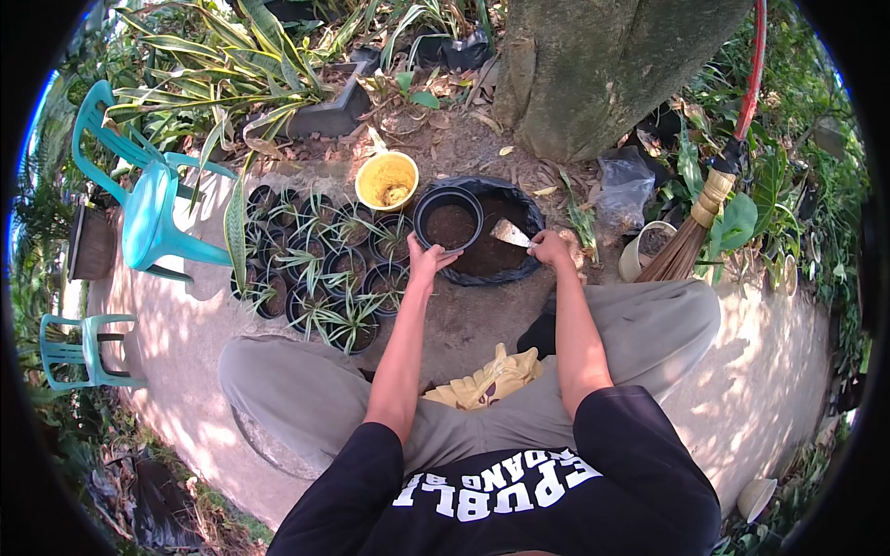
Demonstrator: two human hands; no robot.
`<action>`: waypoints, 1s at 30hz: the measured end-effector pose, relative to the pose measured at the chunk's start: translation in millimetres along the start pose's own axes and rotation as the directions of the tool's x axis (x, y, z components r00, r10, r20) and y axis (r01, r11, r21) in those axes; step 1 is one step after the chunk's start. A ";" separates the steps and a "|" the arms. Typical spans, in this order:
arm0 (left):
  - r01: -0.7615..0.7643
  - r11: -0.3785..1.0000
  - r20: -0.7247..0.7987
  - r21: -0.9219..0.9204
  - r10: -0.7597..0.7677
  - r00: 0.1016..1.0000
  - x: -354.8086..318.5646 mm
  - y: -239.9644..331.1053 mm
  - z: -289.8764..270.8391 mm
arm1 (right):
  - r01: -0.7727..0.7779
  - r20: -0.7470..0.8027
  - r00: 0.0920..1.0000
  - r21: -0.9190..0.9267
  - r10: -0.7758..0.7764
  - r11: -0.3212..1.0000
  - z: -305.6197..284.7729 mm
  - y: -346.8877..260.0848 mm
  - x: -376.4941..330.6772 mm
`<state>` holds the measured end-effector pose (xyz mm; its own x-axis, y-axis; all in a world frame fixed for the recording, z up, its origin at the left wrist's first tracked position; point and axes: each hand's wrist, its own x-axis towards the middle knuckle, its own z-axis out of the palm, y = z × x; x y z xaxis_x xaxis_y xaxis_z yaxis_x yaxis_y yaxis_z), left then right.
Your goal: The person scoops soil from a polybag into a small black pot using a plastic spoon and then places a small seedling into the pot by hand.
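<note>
Right hand (550,248) gripping a soil-smeared metal trowel (509,233) over a black plastic soil-filled bag (505,277); left hand (431,260) gripping a round black plastic pot (449,195) at the bag's left. Probably filling; next scoopful needs a steady pot.

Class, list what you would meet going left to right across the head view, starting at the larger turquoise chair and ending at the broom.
Larger turquoise chair, potted spiky plants, black pot in left hand, trowel in right hand, broom.
</note>
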<state>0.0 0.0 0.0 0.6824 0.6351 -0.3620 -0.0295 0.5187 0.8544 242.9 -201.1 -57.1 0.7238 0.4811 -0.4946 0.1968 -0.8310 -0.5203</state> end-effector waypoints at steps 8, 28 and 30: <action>-0.050 0.998 0.022 -0.041 0.051 0.998 0.1 21.8 0.9 | -0.135 0.016 0.988 -0.406 0.154 0.904 48.1 11.8 -2.5; -0.057 0.998 0.007 -0.039 0.057 0.998 -9.9 44.7 -14.2 | -0.017 0.024 1.000 0.055 0.016 0.998 111.2 -22.1 8.7; -0.050 0.998 0.005 -0.032 0.050 0.999 -11.7 45.7 -15.5 | 0.013 -0.002 1.000 0.086 -0.013 0.996 117.5 -24.5 12.2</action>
<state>-20.6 25.2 37.5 0.6837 0.6573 -0.3169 -0.0872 0.5048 0.8588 169.1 -142.0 -132.1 0.7229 0.4908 -0.4863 0.1483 -0.7977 -0.5846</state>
